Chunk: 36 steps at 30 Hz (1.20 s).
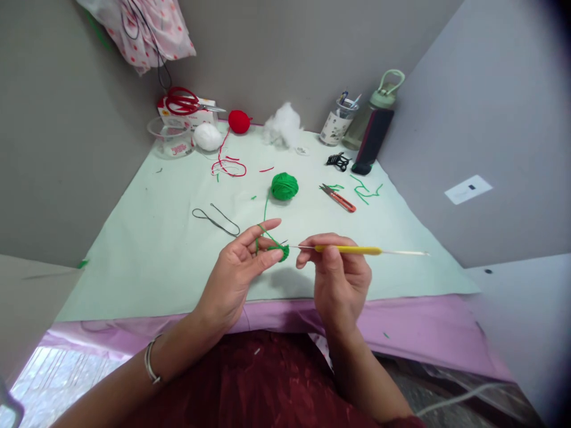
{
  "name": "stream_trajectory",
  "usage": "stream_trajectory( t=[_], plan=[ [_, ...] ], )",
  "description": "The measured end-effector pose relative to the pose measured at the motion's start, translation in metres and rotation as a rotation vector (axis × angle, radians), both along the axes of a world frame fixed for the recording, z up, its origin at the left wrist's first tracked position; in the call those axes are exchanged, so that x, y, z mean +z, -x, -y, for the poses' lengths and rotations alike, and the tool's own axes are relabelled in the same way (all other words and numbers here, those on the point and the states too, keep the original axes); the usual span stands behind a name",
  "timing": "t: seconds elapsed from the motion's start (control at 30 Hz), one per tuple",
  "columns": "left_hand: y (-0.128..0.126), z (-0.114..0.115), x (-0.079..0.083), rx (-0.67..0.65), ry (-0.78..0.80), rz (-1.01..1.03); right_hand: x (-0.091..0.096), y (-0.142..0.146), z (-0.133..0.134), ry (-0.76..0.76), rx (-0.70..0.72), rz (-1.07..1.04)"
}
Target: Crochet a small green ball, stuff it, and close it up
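My left hand pinches a small green crochet piece between thumb and fingers. Green yarn loops around its raised index finger and runs back to a green yarn ball on the table. In my right hand is a crochet hook with a yellow handle and metal ends, held like a pen. Its left tip meets the crochet piece; the exact stitch is too small to make out. The other metal end points right, over the table.
Orange thread snips, green yarn scraps and a black hair claw lie to the right. Behind stand a bottle, a phone, a pen cup, white stuffing, a red yarn ball and red scissors.
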State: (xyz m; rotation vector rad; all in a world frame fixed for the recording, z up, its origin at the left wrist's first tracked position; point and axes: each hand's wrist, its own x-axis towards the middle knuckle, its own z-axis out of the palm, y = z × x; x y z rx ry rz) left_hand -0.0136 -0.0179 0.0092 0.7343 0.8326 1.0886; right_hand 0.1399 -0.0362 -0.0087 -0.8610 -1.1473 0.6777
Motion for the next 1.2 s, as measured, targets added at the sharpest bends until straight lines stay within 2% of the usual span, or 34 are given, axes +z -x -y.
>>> stream_trajectory(
  t=[0.13, 0.47, 0.63, 0.77, 0.9, 1.07, 1.2],
  plan=[
    [-0.002, 0.001, 0.0, -0.007, -0.015, 0.013, 0.002, 0.003, 0.003, -0.097, -0.088, 0.18],
    [-0.002, 0.001, 0.004, -0.125, 0.042, 0.084, 0.001, -0.004, -0.003, -0.01, 0.074, 0.221],
    [0.0, 0.0, 0.002, -0.11, 0.035, 0.061, -0.003, -0.003, -0.003, 0.003, 0.022, 0.097],
    [0.0, 0.0, 0.001, -0.074, 0.002, 0.013, -0.002, -0.003, -0.005, 0.072, 0.078, 0.0],
    [0.002, 0.0, 0.0, -0.06, -0.049, -0.043, 0.003, -0.005, -0.004, 0.082, 0.112, 0.023],
    [0.005, 0.001, -0.001, -0.024, -0.161, -0.166, 0.005, -0.006, 0.001, -0.005, 0.078, 0.136],
    [0.005, 0.002, 0.003, 0.013, -0.226, -0.293, 0.006, -0.008, 0.005, -0.115, 0.008, 0.329]
  ],
)
